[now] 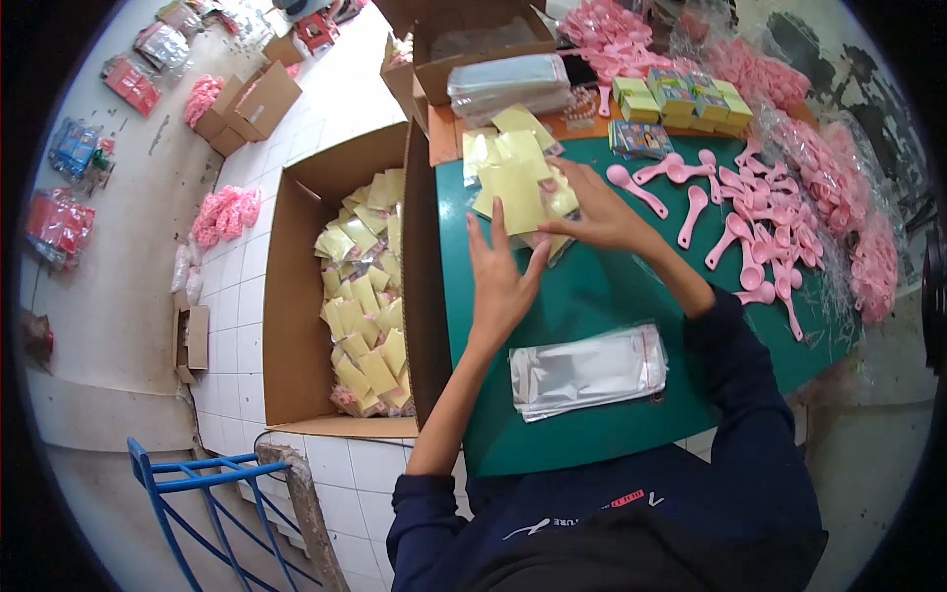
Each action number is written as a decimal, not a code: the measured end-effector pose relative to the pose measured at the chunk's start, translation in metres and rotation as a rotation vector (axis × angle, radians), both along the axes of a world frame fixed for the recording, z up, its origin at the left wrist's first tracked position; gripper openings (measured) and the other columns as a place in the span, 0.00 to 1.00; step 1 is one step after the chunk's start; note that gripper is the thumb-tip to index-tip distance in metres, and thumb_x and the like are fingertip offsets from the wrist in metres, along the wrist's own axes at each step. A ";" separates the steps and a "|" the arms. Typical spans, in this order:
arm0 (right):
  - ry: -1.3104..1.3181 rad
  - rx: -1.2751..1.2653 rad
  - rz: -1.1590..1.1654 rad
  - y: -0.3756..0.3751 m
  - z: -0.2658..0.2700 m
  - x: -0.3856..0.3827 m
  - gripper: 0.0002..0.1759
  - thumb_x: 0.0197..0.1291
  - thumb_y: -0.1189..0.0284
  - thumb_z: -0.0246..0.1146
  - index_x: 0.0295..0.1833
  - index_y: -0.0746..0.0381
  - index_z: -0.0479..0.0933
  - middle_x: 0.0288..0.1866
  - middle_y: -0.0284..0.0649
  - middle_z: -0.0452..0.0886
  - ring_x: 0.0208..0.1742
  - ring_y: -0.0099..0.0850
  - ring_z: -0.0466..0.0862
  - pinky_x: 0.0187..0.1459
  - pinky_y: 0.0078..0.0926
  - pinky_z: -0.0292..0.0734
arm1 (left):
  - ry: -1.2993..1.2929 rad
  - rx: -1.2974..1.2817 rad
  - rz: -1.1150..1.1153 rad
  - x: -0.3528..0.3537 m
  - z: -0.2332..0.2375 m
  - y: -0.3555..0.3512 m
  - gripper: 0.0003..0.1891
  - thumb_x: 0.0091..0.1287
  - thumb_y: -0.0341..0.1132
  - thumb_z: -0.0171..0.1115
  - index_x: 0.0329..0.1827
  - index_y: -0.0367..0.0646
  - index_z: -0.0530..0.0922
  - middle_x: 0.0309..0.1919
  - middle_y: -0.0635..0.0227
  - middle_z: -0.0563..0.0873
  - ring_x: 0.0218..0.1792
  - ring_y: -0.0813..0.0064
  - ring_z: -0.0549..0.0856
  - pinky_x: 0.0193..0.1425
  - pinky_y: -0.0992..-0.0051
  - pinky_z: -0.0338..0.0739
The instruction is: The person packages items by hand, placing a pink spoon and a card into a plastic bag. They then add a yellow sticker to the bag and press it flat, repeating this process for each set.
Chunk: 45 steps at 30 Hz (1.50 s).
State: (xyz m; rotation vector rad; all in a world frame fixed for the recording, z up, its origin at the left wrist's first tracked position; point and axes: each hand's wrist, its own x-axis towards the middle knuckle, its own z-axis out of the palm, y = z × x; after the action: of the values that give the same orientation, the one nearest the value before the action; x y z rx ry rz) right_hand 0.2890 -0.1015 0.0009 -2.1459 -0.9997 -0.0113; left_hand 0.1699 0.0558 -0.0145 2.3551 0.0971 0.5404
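Observation:
A pile of packets with pale yellow cards [515, 195] lies at the far left of the green table [602, 286], some in clear plastic. My left hand [501, 286] is at its near edge, fingers apart, fingertips against the front card. Around the pile's right side is my right hand [602, 212], thumb and fingers spread; the fingertips are partly hidden by the packets. A stack of clear plastic bags [589, 373] lies nearer to me. Right of my right hand are loose pink spoons [760, 212] in a heap.
Left of the table stands a cardboard box [296, 296] full of yellow-card packets. At the back are more plastic bags [508, 81], stacks of small yellow cards [681, 99] and bagged pink spoons [819, 163]. A blue metal frame [207, 474] stands at lower left.

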 end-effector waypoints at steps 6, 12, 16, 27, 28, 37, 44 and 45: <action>0.041 0.049 -0.335 0.053 -0.053 0.093 0.60 0.44 0.35 0.62 0.73 0.65 0.49 0.72 0.63 0.50 0.75 0.58 0.42 0.71 0.50 0.41 | 0.094 -0.104 0.207 0.109 -0.044 0.021 0.39 0.68 0.58 0.43 0.76 0.50 0.41 0.68 0.28 0.47 0.71 0.36 0.45 0.73 0.49 0.37; 0.337 0.458 -0.156 0.081 -0.052 0.083 0.49 0.49 0.52 0.68 0.68 0.67 0.55 0.67 0.53 0.62 0.67 0.45 0.64 0.65 0.40 0.60 | -0.003 -0.122 0.186 0.126 -0.043 0.028 0.33 0.67 0.52 0.46 0.73 0.49 0.53 0.61 0.36 0.66 0.66 0.40 0.61 0.72 0.49 0.43; 0.489 0.699 -0.123 0.086 -0.053 0.068 0.42 0.50 0.66 0.70 0.67 0.64 0.56 0.58 0.43 0.70 0.54 0.31 0.75 0.51 0.26 0.74 | -0.143 -0.482 0.052 0.116 -0.047 0.040 0.35 0.62 0.46 0.59 0.70 0.47 0.58 0.57 0.45 0.72 0.60 0.50 0.72 0.67 0.57 0.60; 1.140 1.090 -0.058 0.148 0.002 -0.019 0.40 0.51 0.83 0.64 0.66 0.60 0.50 0.49 0.49 0.74 0.44 0.38 0.81 0.41 0.36 0.84 | -0.060 -0.709 0.018 0.033 0.010 0.100 0.31 0.59 0.38 0.68 0.64 0.43 0.64 0.50 0.58 0.78 0.43 0.72 0.81 0.43 0.74 0.79; 1.194 1.153 0.016 0.163 0.011 -0.032 0.37 0.52 0.84 0.62 0.65 0.59 0.51 0.48 0.48 0.74 0.42 0.37 0.82 0.39 0.36 0.84 | -0.137 -0.724 0.012 0.019 0.020 0.112 0.30 0.58 0.36 0.68 0.62 0.41 0.65 0.46 0.58 0.78 0.43 0.71 0.81 0.45 0.73 0.77; 0.461 0.132 0.233 0.251 0.047 -0.076 0.52 0.50 0.40 0.63 0.69 0.65 0.55 0.65 0.66 0.59 0.68 0.56 0.61 0.67 0.43 0.57 | 0.202 -0.090 0.375 -0.113 0.015 0.301 0.35 0.62 0.45 0.63 0.67 0.37 0.61 0.60 0.50 0.71 0.60 0.59 0.73 0.63 0.68 0.68; -0.122 -0.368 0.101 0.019 0.013 0.027 0.20 0.57 0.58 0.61 0.52 0.53 0.78 0.57 0.48 0.75 0.65 0.46 0.68 0.63 0.45 0.64 | 0.165 -0.090 0.496 -0.196 0.025 0.211 0.27 0.64 0.41 0.61 0.64 0.41 0.68 0.59 0.55 0.73 0.62 0.57 0.71 0.66 0.63 0.64; -0.144 -0.418 -0.128 -0.022 0.012 0.047 0.17 0.56 0.60 0.61 0.49 0.53 0.80 0.51 0.43 0.78 0.59 0.43 0.73 0.57 0.46 0.69 | 0.184 -0.090 0.487 -0.197 0.029 0.191 0.25 0.65 0.39 0.61 0.63 0.40 0.69 0.58 0.55 0.74 0.61 0.58 0.72 0.65 0.63 0.65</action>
State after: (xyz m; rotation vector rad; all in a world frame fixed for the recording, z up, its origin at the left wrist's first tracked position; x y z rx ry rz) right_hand 0.3357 -0.1239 0.0130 -2.6202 -1.0125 -0.0205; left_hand -0.0273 0.2466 0.0148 2.2870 0.7771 0.5296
